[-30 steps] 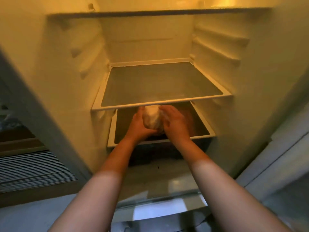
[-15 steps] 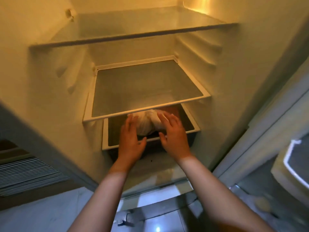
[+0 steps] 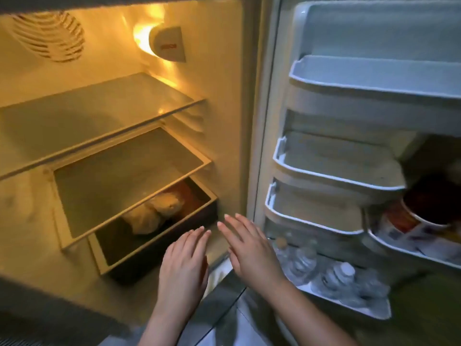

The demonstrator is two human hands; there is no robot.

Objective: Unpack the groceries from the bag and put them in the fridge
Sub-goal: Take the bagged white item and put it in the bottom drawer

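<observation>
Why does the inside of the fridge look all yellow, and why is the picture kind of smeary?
In the head view, the fridge lamp glows orange-yellow, tinting the walls and the glass shelf, with glare streaks beside it; the door shelves sit outside that light and look grey-blue; motion blur smears the water bottles and the wrapped bundle; the wide lens bends straight edges.

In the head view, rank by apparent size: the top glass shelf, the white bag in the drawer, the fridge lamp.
1. Top shelf, by far the largest.
2. White bag and lamp look about alike; the shelf above partly hides the bag, so I won't rank them.
</observation>
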